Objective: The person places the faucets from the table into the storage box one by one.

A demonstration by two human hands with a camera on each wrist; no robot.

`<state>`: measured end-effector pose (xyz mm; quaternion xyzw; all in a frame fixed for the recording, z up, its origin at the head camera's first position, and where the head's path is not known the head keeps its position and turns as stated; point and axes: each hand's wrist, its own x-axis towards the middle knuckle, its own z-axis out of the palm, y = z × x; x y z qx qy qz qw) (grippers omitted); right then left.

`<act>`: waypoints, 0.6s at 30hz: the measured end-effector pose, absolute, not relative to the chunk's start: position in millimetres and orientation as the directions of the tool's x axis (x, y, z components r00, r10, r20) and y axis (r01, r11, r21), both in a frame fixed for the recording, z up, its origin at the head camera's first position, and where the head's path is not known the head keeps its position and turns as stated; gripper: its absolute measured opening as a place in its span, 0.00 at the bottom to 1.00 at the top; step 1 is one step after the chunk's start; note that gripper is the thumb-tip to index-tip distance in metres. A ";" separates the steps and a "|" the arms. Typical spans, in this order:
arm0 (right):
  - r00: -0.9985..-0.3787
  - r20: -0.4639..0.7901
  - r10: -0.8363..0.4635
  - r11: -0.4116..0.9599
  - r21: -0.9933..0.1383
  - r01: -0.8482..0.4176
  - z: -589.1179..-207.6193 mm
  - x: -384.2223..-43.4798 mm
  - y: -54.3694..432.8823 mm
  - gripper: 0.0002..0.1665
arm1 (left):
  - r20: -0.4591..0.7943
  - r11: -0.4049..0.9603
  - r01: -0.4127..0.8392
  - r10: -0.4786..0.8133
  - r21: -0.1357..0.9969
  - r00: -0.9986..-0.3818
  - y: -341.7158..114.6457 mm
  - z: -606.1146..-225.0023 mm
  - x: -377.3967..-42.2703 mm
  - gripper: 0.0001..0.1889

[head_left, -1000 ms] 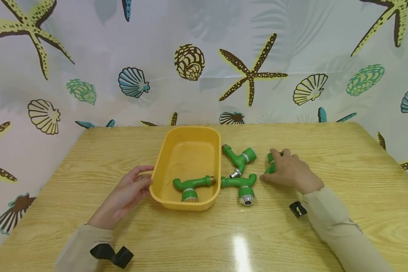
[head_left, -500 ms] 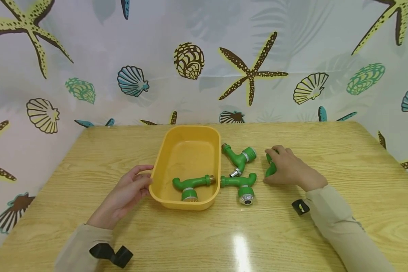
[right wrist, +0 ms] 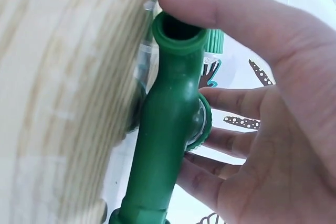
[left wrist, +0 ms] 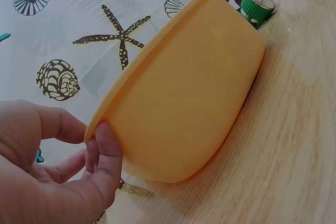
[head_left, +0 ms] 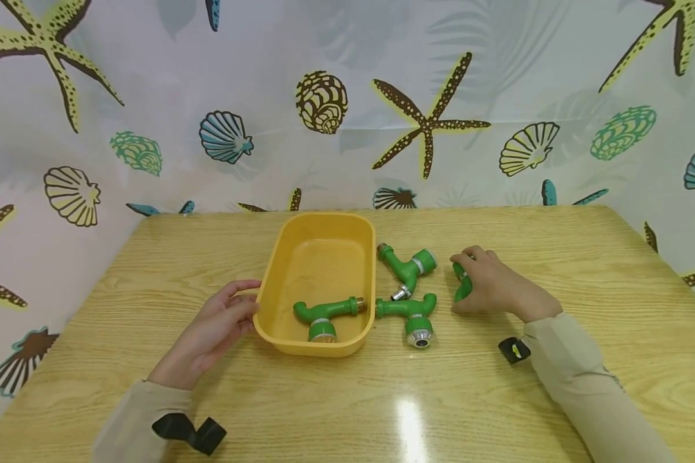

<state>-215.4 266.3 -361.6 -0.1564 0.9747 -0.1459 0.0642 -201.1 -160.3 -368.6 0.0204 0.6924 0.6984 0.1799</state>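
In the head view, my left hand (head_left: 222, 328) pinches the left rim of an orange-yellow plastic basin (head_left: 318, 349), thumb outside. The left wrist view shows that grip close up on the basin (left wrist: 184, 93). A green faucet (head_left: 323, 329) with a brass threaded end lies inside the basin, near its front. On the right, my right hand (head_left: 495, 286) holds another green faucet (head_left: 462, 289), mostly covered by the hand. Seen from the right wrist, the thumb is at the mouth of this faucet (right wrist: 168, 103) and the fingers reach behind its round handle, close beside the tabletop.
Two more green faucets lie on the wooden table (head_left: 347, 405) right of the basin: one at the back (head_left: 408, 270) and one in front (head_left: 419, 326), its end against the basin wall. A shell-and-starfish printed cloth (head_left: 255, 77) hangs behind the table.
My right hand has shifted slightly to the right, its fingers closing in around the faucet, which has turned a little. The left hand and basin stay in place.
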 end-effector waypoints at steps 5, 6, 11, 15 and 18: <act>-0.938 -0.079 -0.336 0.905 -0.302 -0.299 -361.1 -216.3 267.5 0.48 | -0.223 0.028 -0.225 0.273 0.974 -0.936 -159.8 -368.0 -201.2 0.23; -0.938 -0.080 -0.339 0.905 -0.301 -0.301 -361.0 -216.4 267.5 0.48 | -0.223 0.027 -0.225 0.272 0.974 -0.936 -159.7 -367.9 -201.3 0.23; -0.933 -0.091 -0.347 0.904 -0.298 -0.307 -360.2 -216.2 267.1 0.48 | -0.223 0.029 -0.223 0.271 0.974 -0.936 -159.7 -368.1 -201.3 0.24; -0.931 -0.099 -0.352 0.904 -0.295 -0.310 -358.6 -215.0 266.4 0.47 | -0.221 0.026 -0.222 0.279 0.975 -0.935 -160.4 -368.5 -201.1 0.24; -0.930 -0.104 -0.353 0.904 -0.294 -0.310 -357.6 -214.5 265.8 0.47 | -0.216 0.016 -0.221 0.288 0.975 -0.933 -160.9 -369.0 -200.9 0.24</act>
